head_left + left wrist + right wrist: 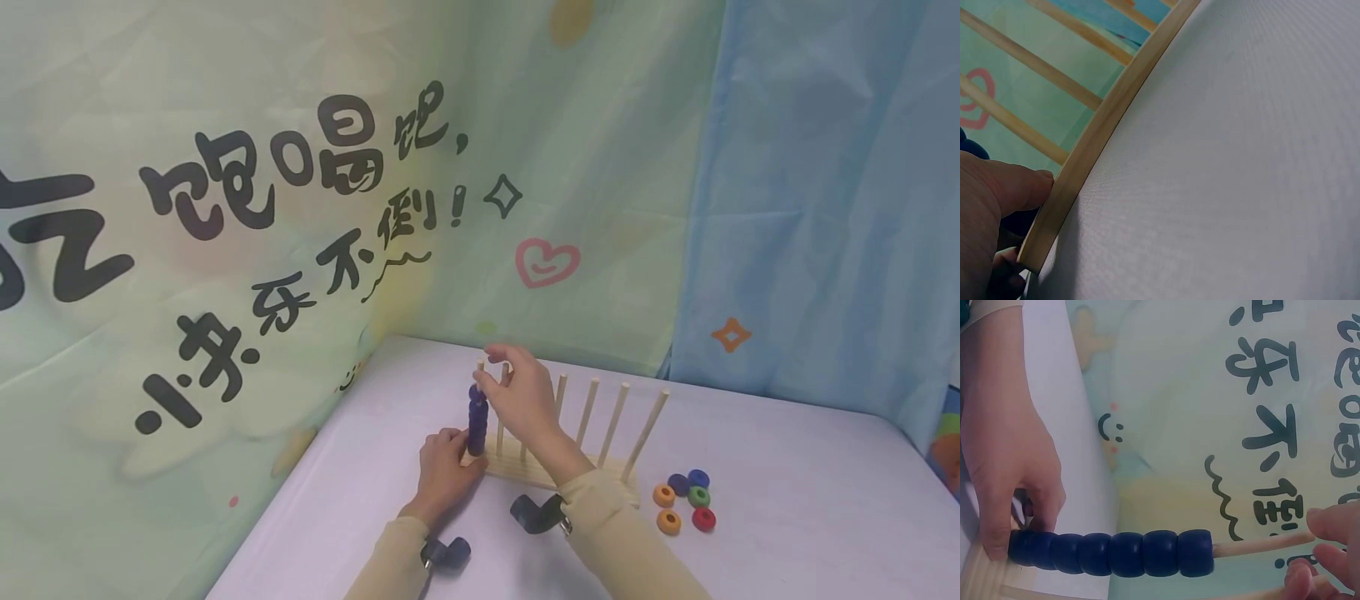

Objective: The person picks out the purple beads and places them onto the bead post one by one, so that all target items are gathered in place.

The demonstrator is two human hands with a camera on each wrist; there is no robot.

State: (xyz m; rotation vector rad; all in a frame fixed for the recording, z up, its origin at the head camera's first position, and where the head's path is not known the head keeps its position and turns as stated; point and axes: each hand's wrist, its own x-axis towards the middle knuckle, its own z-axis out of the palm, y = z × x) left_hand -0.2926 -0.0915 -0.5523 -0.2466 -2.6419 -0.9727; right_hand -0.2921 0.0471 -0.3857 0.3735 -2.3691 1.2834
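A wooden rack with a flat base (525, 471) and several upright pegs stands on the table. Its leftmost peg (1260, 545) carries a stack of several dark blue beads (1129, 553), with the bare tip above them. My left hand (447, 473) grips the left end of the base, its thumb (1025, 184) on the near edge and fingers round the end. At the top of the beaded peg is my right hand (523, 402), thumb and fingers apart around the tip, no bead between them. Whether a finger touches the peg I cannot tell.
Right of the rack lie loose beads: orange (669, 522), red (703, 519), green (699, 497) and blue (698, 478) ones among them. A printed curtain (585, 208) hangs behind the white table (810, 508). Dark wrist cameras (447, 556) sit at both sleeves.
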